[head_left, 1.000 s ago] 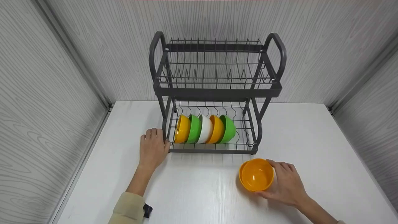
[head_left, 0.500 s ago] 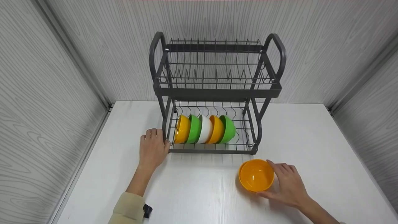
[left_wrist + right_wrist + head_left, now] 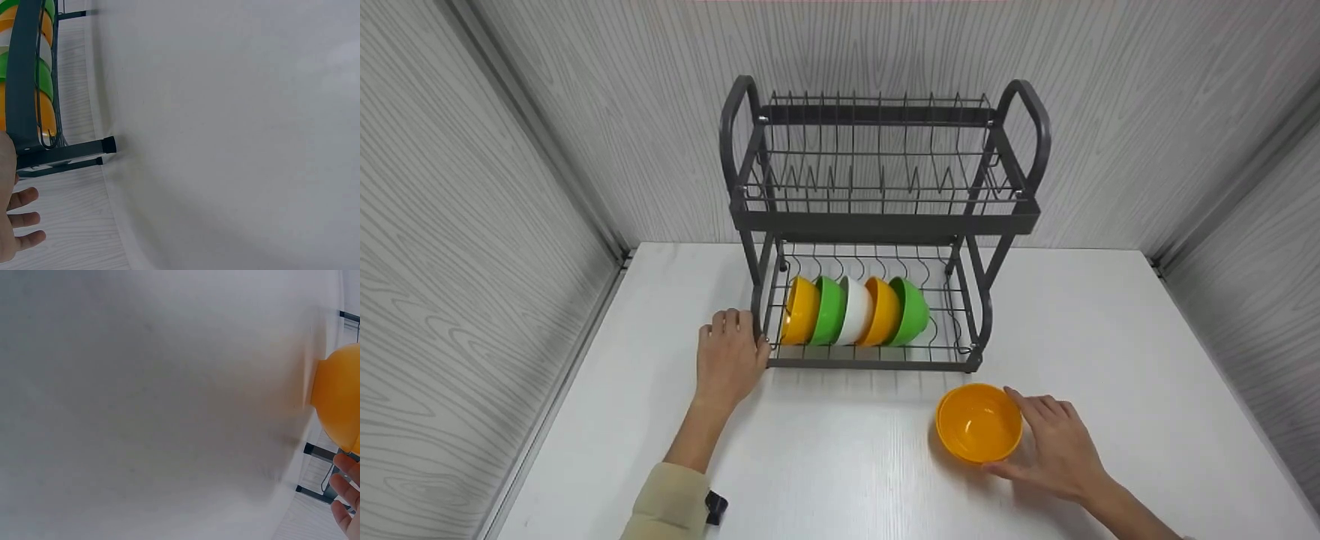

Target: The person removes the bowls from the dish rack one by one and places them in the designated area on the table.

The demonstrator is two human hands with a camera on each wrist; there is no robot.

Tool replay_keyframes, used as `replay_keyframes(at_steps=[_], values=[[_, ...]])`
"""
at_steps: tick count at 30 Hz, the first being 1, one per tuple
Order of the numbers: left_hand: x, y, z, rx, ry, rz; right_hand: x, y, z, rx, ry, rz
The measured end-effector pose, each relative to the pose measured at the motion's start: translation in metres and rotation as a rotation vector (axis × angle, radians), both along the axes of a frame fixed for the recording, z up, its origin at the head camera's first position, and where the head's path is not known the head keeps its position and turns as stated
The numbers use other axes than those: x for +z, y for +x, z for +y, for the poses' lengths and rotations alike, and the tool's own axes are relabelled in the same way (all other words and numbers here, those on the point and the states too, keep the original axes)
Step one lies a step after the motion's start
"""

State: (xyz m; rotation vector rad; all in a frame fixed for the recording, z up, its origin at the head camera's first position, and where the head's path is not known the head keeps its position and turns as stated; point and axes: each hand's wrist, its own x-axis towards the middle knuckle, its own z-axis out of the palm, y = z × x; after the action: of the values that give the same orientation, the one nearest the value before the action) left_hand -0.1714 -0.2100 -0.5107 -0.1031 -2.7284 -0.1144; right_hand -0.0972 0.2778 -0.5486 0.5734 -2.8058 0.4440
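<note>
My right hand point(image 3: 1057, 450) holds two nested orange bowls point(image 3: 979, 424) by the rim, thumb on the near side and fingers on the far side. The bowls stand on the white table, right of and in front of the dark dish rack point(image 3: 885, 223). In the right wrist view the outer bowl point(image 3: 340, 394) has its foot down, fingers against its side. My left hand point(image 3: 727, 356) grips the rack's lower left front corner, its thumb at the front. In the left wrist view several fingers point(image 3: 25, 219) extend beside the rack's post.
On the rack's lower tier, a row of tilted bowls stands on edge: orange point(image 3: 801, 311), green point(image 3: 829, 311), white point(image 3: 855, 311), then orange and green again. The upper tier has bare wire slots. Grey wood-grain panels point(image 3: 510, 225) enclose the table. A small dark object point(image 3: 716, 508) lies near the left sleeve.
The upper orange bowl has settled from an offset, tilted position to sit nearly level inside the lower one. My right hand has shifted very slightly nearer and right; the left hand stays put.
</note>
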Motion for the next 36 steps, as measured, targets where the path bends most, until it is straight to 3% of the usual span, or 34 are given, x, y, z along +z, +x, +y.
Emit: replay_keyframes(at_steps=[15,36], values=[[-0.0007,0.0000,-0.0004,-0.017,0.019,0.024,-0.0063,-0.0008,0.0037,0.037,0.025,0.042],[0.0008,0.0007,0.0005,0.001,0.023,-0.021,-0.0086,0.0009,0.0070,0.020,0.040,0.003]])
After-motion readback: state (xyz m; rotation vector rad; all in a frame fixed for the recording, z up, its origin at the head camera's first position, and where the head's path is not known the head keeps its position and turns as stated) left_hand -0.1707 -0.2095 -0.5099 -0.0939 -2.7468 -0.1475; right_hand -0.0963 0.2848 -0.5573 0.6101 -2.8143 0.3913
